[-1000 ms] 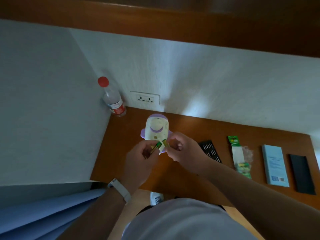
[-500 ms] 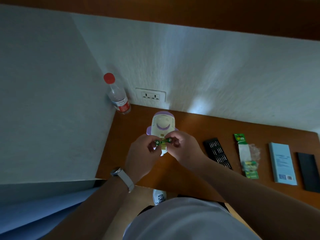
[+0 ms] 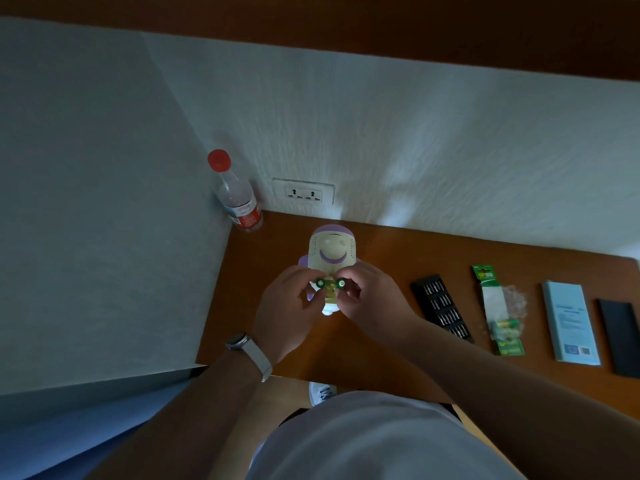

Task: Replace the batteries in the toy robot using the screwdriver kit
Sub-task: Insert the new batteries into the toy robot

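Two green batteries, one per hand: your left hand pinches the left battery, your right hand pinches the right battery, both end-on to the camera, just beside each other at frame centre. They sit right over the lower part of the toy robot, which lies on the wooden desk with its cream-and-purple head toward the wall. Can't tell whether the batteries touch the toy. Watch on your left wrist. Right of your hands, in a row toward the right edge: black bit tray of the screwdriver kit, green battery pack with torn blister, pale blue booklet, black lid. Upper left of the desk, in the corner: water bottle with red cap, upright. Wall socket just right of it, above the toy.
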Motion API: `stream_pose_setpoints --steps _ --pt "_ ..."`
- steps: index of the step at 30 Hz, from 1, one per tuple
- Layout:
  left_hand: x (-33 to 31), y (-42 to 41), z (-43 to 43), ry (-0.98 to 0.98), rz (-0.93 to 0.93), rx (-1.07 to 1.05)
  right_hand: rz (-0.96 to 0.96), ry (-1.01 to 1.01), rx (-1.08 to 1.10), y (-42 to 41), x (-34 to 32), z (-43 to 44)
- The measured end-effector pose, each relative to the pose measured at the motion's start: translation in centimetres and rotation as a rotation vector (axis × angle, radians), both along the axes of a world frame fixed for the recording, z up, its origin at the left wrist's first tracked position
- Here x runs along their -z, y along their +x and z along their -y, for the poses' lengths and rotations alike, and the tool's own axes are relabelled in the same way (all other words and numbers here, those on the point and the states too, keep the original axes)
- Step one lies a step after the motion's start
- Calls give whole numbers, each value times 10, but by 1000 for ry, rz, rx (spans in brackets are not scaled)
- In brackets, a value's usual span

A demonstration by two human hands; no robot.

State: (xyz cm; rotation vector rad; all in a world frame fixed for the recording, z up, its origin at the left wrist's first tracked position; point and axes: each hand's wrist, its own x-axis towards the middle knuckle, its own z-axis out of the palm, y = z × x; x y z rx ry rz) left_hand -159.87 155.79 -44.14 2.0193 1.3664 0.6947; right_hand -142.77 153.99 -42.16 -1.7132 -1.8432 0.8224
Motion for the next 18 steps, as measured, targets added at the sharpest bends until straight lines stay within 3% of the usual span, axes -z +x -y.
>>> stream_pose_setpoints --steps 18 --pt "6 5 -10 53 -64 87 -5 -45 30 -6 12 -2"
